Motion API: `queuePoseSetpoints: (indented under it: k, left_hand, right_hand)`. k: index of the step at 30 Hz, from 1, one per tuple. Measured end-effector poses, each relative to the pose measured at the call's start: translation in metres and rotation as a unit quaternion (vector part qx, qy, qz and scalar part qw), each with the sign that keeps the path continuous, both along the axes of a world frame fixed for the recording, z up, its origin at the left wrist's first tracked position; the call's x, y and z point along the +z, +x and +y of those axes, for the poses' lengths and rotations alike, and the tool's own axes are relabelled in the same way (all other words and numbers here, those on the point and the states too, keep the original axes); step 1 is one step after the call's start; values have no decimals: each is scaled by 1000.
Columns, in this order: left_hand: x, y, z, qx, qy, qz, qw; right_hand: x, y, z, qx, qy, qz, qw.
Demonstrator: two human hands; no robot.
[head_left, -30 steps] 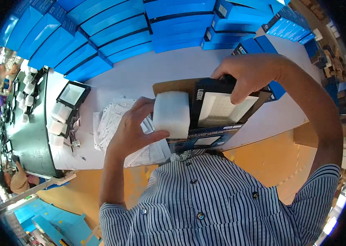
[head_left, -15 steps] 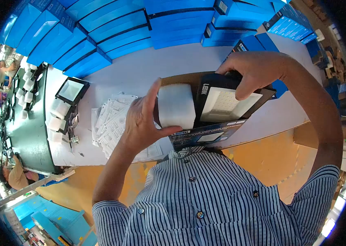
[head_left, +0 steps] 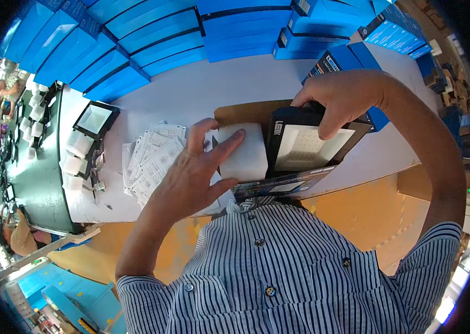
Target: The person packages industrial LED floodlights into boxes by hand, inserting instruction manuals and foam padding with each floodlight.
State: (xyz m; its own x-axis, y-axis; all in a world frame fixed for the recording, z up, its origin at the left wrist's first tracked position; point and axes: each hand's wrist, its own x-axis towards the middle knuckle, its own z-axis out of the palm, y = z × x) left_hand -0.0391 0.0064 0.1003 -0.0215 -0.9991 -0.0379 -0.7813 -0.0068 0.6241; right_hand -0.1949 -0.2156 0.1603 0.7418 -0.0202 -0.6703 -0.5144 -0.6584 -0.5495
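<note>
My right hand [head_left: 346, 103] grips a black LED floodlight [head_left: 315, 146] by its frame, thumb on the light face and fingers behind it. The floodlight sits tilted, partly inside an open cardboard box [head_left: 254, 110] with a printed side facing me. At the box's left end a white foam block [head_left: 242, 153] fits beside the floodlight. My left hand [head_left: 193, 167] is spread over that end, the index finger lying on top of the foam and the thumb near the box's front edge. Instruction sheets [head_left: 154, 158] lie in a loose pile beside my left hand.
Stacks of blue boxes [head_left: 157, 33] line the back of the white table [head_left: 185, 92]. Another floodlight [head_left: 97, 119] with foam ends stands at the left, near a dark green conveyor [head_left: 43, 172]. Blue boxes [head_left: 346, 61] stand behind my right hand. Other people are at the far left.
My left hand has loosened from the box's end, and its index finger now lies on top of the foam block, which sits slightly farther right. My right hand keeps its grip on the floodlight.
</note>
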Motion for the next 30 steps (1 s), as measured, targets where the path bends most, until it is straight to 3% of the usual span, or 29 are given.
queuePoseSetpoints:
  k: [4,13,16,20,22,23,26,29,30]
  left_hand:
    - [8,-10,-9,-34,-32,-201,978]
    - [-2,-23,-5,-67,9,-250,966]
    - [-17,-23,9,-45,-72,-217,972]
    - [-18,-27,22,-26,-39,-225,973]
    - [-17,-40,23,-20,-40,-259,965]
    - [-17,-44,19,-17,11,-283,959]
    - [-23,-31,16,-15,-77,-170,982]
    - [-76,-20,40,105,-287,17,952]
    - [-95,-21,42,132,-240,131,953]
  right_hand:
    - [-10,-3,-1,-5,30,7,1000]
    - [-30,-3,14,49,26,48,997]
    - [-29,-7,18,46,15,67,997]
    - [-33,-5,30,74,-30,72,994]
    - [-60,-8,40,94,-43,79,992]
    - [-72,-10,44,105,-54,80,990]
    - [-91,-20,47,123,-102,33,987]
    - [-77,-20,49,68,-86,51,993]
    - [-69,-21,50,43,-77,47,995]
